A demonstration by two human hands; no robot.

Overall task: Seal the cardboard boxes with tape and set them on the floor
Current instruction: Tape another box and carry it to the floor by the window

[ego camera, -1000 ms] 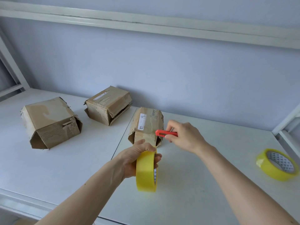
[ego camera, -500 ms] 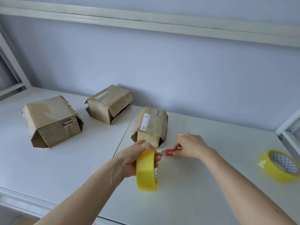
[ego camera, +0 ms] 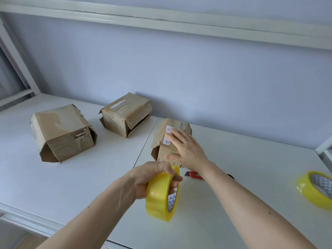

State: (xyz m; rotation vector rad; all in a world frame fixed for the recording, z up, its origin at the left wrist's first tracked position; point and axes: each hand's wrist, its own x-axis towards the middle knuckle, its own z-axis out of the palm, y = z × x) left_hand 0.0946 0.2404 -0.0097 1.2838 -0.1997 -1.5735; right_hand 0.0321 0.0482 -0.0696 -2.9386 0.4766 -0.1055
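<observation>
Three worn cardboard boxes lie on the white table [ego camera: 71,180]: a large one [ego camera: 61,133] at left, a second [ego camera: 125,114] behind the middle, and a small one [ego camera: 161,141] nearest me with its flap end facing me. My right hand [ego camera: 186,148] rests flat on top of the small box, fingers straight. My left hand [ego camera: 152,178] grips a yellow tape roll [ego camera: 161,196] upright just in front of that box. A red utility knife [ego camera: 195,175] lies on the table under my right forearm, partly hidden.
A second yellow tape roll [ego camera: 316,189] lies flat at the table's right edge. A white metal frame [ego camera: 179,27] runs overhead and down both sides. The wall stands close behind the boxes. The table's front edge is near my elbows.
My right hand laid the red knife down on the table, then moved up onto the small box. My left hand kept hold of the tape roll in about the same place.
</observation>
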